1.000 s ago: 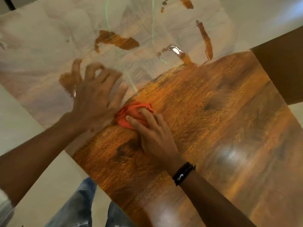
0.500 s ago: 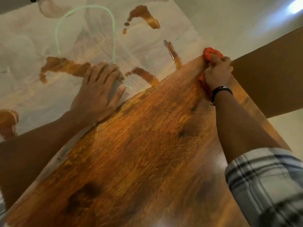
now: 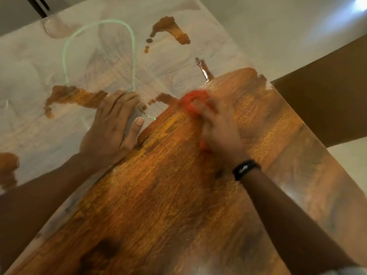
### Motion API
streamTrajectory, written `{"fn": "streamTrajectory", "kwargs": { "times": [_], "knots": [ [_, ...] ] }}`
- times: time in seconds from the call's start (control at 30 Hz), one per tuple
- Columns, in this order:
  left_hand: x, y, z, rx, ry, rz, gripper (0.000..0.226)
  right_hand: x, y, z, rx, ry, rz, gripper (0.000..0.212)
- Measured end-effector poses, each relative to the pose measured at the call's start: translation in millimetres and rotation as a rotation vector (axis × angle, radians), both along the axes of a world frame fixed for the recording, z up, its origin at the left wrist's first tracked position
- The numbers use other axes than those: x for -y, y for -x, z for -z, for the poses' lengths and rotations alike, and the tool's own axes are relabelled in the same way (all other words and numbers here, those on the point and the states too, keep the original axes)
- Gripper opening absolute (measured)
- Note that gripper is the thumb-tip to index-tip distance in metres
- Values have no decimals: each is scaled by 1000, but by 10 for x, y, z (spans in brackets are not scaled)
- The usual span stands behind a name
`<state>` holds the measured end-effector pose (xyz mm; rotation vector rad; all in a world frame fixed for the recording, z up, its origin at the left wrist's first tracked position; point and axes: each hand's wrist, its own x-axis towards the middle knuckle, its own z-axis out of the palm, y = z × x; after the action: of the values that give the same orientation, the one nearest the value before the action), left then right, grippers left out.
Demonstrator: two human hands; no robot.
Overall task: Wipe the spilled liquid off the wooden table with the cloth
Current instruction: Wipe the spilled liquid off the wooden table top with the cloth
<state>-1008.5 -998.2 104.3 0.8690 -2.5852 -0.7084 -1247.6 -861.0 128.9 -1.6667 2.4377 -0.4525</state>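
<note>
The wooden table [image 3: 178,195] fills the view, its near part brown and its far part washed pale by glare. My right hand [image 3: 220,128], blurred, presses an orange-red cloth [image 3: 191,102] onto the table near its middle. Most of the cloth is under the palm; its bunched end sticks out past the fingers. Liquid lies in brown patches [image 3: 79,96] on the far left, with another [image 3: 174,31] at the far middle and a narrow streak [image 3: 205,69] just beyond the cloth. My left hand [image 3: 113,132] lies flat on the table, fingers spread, left of the cloth.
A pale green looped line [image 3: 133,56] shows in the glare beyond my left hand. The table's right edge [image 3: 317,147] runs diagonally, with a brown panel [image 3: 327,96] and pale floor past it. A black band [image 3: 245,169] circles my right wrist.
My right hand has swept the cloth from the table's far right edge back toward the middle. One second ago it was beside my left hand. The left hand stays flat.
</note>
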Motion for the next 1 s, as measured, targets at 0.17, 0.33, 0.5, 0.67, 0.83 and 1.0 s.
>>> {"fn": "streamTrajectory", "kwargs": {
  "times": [0.17,0.33,0.5,0.67,0.83,1.0],
  "knots": [
    [8,-9,5,18,-20,3,60,307,1479,-83,-45,-54,538,44],
    [14,1,-7,36,-27,-5,59,239,1587,-52,20,-29,779,46],
    [11,7,-5,69,-4,-22,60,-60,1457,-88,2,-44,969,46],
    [0,17,7,68,-6,-29,61,925,1249,-37,-21,-27,627,42],
    [-9,11,-6,42,-18,-28,59,1258,505,-6,1,41,284,39],
    [-12,19,-24,39,-21,-49,63,175,-765,31,39,9,-228,48]
  ]
}}
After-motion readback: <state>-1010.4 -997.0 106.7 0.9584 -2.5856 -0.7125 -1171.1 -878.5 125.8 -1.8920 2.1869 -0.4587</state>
